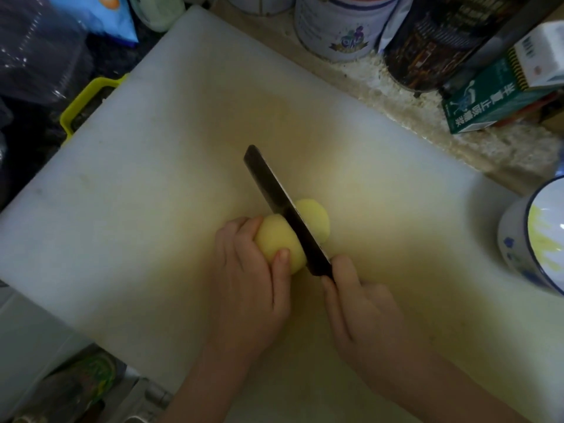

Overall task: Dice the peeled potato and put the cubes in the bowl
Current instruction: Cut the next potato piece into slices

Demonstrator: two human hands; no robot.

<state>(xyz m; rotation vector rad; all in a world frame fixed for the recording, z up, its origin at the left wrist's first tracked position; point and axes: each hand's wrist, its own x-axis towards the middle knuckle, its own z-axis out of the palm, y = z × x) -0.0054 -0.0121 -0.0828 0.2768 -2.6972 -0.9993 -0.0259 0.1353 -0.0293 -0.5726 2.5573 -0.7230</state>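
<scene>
Potato (276,239) lies with its long axis across our knife (274,190); our left hand (247,285) curls round the left end, our right hand (360,306) clasps the knife

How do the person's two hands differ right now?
The left hand curls round the peeled potato, thumb on its near side; the right hand grips the knife at the blade's near end. The left hand lies left of the blade; the right hand lies behind it, nearer the person. Both are bare and work over the white cutting board.
</scene>
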